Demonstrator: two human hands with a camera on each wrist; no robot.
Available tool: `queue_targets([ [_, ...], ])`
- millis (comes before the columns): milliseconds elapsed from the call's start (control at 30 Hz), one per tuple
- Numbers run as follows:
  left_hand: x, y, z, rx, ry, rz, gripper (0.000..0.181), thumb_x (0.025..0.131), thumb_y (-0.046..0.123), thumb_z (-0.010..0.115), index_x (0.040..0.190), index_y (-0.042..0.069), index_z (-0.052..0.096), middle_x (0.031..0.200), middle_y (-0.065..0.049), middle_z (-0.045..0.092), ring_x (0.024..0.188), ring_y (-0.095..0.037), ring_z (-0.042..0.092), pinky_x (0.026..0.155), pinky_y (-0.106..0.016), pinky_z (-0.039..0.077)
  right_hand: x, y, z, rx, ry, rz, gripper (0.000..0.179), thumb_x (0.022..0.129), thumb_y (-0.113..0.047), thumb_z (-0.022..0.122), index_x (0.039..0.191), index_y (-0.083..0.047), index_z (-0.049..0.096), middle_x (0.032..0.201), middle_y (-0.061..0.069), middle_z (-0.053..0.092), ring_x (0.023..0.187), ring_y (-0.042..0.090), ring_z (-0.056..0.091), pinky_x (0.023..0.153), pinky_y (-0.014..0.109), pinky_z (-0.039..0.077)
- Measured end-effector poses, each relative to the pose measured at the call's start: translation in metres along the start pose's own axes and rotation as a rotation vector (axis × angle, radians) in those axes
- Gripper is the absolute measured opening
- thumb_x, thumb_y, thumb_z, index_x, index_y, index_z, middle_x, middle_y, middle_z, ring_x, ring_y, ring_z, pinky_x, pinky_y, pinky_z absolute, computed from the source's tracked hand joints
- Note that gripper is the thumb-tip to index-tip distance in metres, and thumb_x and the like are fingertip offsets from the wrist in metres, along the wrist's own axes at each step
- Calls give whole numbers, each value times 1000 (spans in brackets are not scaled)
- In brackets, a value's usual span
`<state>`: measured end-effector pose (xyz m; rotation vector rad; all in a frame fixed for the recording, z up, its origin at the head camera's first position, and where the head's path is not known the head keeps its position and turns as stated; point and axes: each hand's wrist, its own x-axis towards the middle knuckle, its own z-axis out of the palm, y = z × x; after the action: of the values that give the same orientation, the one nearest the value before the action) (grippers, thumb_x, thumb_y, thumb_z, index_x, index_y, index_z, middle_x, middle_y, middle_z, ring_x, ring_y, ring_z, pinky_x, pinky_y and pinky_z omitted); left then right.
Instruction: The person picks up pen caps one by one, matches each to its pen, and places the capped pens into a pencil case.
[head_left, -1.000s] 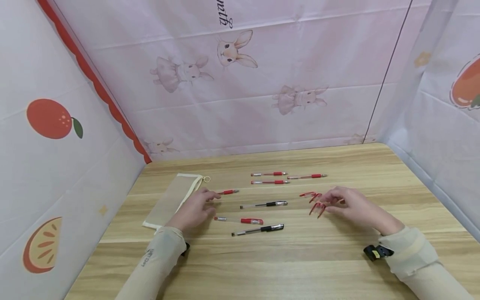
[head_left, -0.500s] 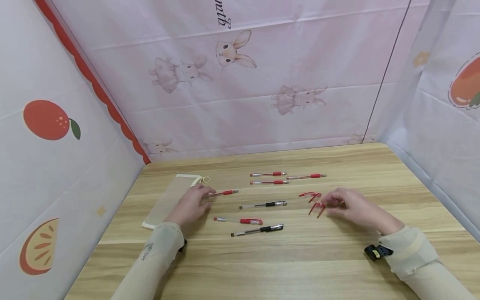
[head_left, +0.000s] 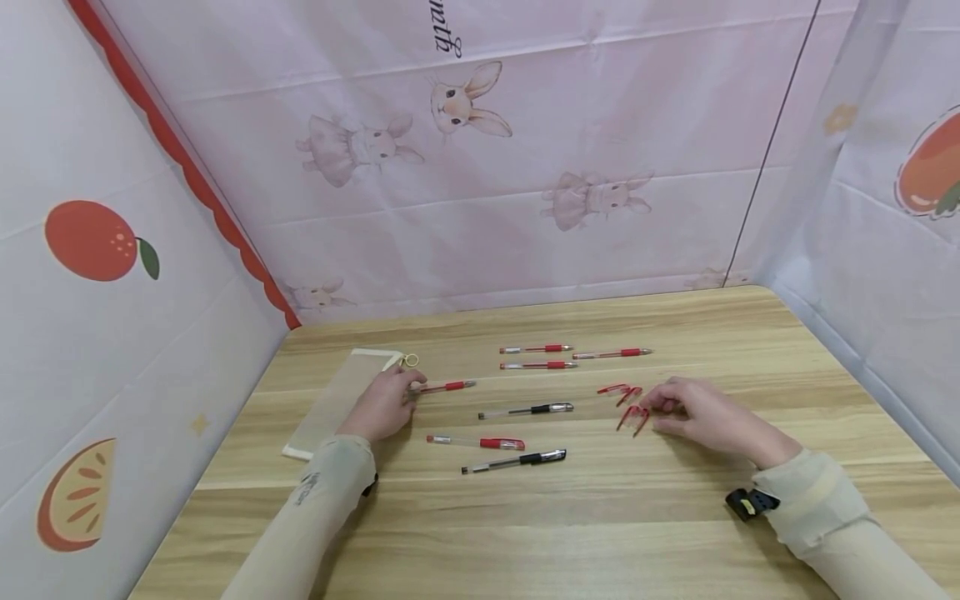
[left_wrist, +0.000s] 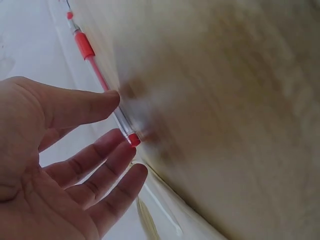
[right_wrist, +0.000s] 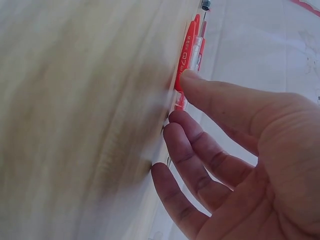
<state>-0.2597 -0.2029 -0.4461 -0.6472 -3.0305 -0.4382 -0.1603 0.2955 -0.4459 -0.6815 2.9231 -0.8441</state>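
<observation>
At the left of the table my left hand (head_left: 383,403) pinches the rear part of an uncapped red gel pen (head_left: 454,386) lying flat. In the left wrist view its thumb (left_wrist: 107,104) lies across the clear barrel, beside the red end plug; the index finger is mostly hidden. My right hand (head_left: 697,414) rests at a small group of red pen caps (head_left: 634,413), fingers loosely bent. The right wrist view has its thumb tip (right_wrist: 190,77) right at a red cap (right_wrist: 185,52); the index finger is hidden behind the thumb.
Three uncapped red pens (head_left: 537,365) lie toward the back. Between the hands are a black pen (head_left: 525,410), a capped red pen (head_left: 476,442) and another black pen (head_left: 513,462). A cream-edged zip pouch (head_left: 330,404) lies partly under the left arm. Printed cloth walls (head_left: 465,242) border the table.
My left hand has slid left along the red pen to its rear end, uncovering more of the barrel. The pen and caps stay in place; my right hand has hardly moved.
</observation>
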Motion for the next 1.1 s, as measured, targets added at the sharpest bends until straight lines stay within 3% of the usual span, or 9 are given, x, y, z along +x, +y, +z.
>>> queue_targets([
  [233, 2, 5, 0, 18, -16, -46, 36, 93, -4, 73, 127, 10, 74, 124, -17, 69, 117, -36, 69, 104, -55, 56, 0, -1, 0, 7, -9, 6, 24, 96, -17, 81, 119, -10, 77, 108, -2, 72, 95, 11, 65, 81, 31, 58],
  [767, 9, 6, 1, 2, -35, -54, 30, 91, -8, 73, 108, 14, 82, 96, -7, 70, 90, -22, 63, 88, -46, 57, 1, -3, 0, 27, -21, 34, 16, 95, -11, 81, 111, -11, 76, 105, -1, 72, 95, 11, 66, 82, 30, 60],
  [1100, 5, 3, 1, -5, -41, -44, 31, 89, -11, 72, 106, 14, 82, 97, -6, 75, 91, -22, 66, 90, -46, 59, 2, -2, 2, -25, 3, 26, 12, 93, -12, 83, 103, -15, 77, 101, -5, 71, 92, 9, 65, 79, 29, 58],
])
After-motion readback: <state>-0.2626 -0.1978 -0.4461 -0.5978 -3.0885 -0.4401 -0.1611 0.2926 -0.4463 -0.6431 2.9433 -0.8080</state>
